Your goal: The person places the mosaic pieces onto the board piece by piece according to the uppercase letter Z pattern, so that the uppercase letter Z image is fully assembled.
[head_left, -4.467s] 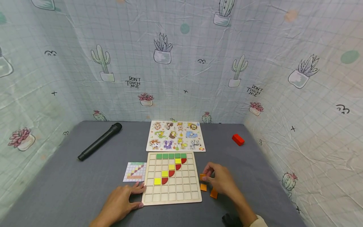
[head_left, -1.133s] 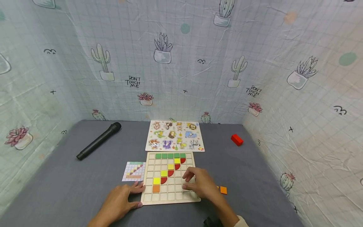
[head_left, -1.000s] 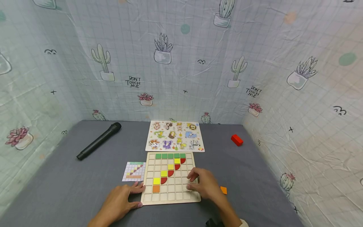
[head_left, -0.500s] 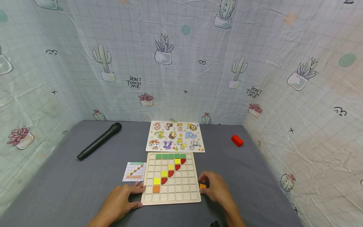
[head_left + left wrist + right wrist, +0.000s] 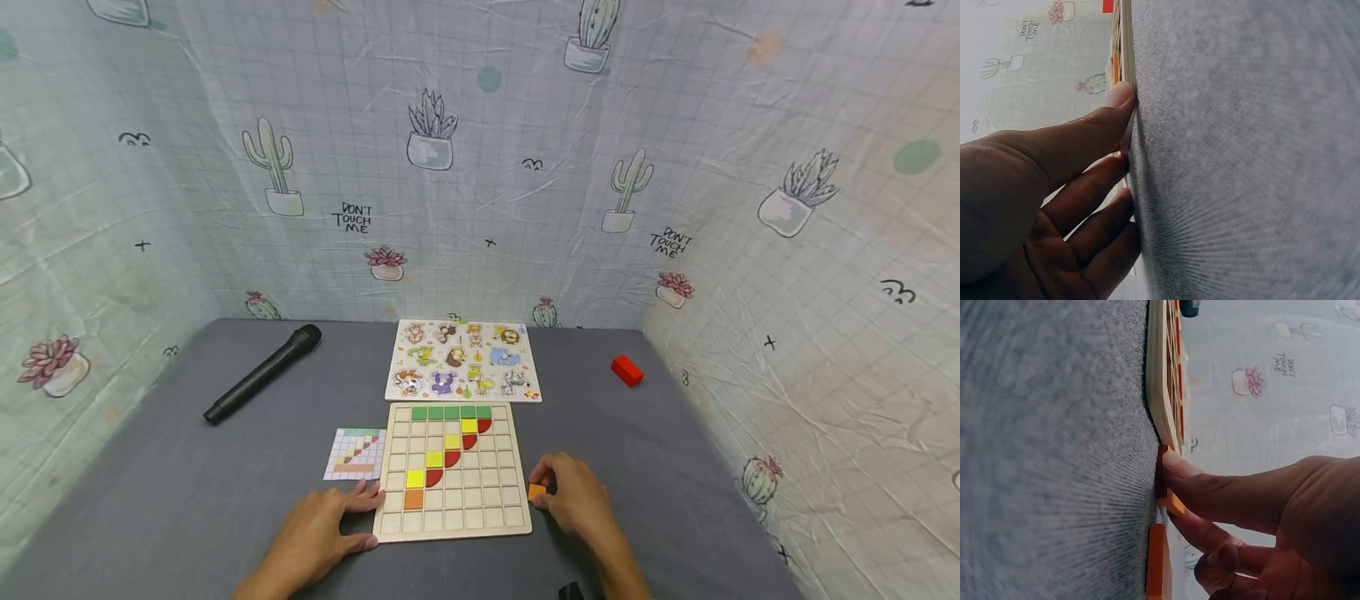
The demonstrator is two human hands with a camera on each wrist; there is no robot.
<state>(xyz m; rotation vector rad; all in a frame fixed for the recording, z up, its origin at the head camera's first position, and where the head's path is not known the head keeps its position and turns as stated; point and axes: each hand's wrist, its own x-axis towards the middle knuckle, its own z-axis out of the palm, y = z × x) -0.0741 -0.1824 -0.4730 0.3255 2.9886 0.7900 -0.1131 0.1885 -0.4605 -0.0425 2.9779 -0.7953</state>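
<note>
A wooden grid board [image 5: 482, 498] lies on the grey table, carrying green, yellow and quarter-round red tiles plus one orange tile [image 5: 413, 499] below the lowest yellow tile. My left hand [image 5: 318, 525] rests at its left edge, thumb by the near corner and fingers spread; the left wrist view shows the thumb [image 5: 1121, 95] against the board's side. Just off the board's right edge, my right hand [image 5: 579, 500] pinches a square orange tile [image 5: 1171, 501] between thumb and finger. Another orange tile [image 5: 1156, 559] lies close by on the cloth, hidden by the hand in the head view.
A pattern card [image 5: 356, 454] lies left of the board, and an animal puzzle [image 5: 463, 360] sits just behind it. A black microphone [image 5: 262, 375] is at the back left, a red block [image 5: 627, 371] at the back right. Printed cloth walls [image 5: 480, 208] enclose the table.
An orange tile now sits in the board below the lowest yellow one. My right hand has come back from over the board to its right side and taken another orange tile; my left stays put.
</note>
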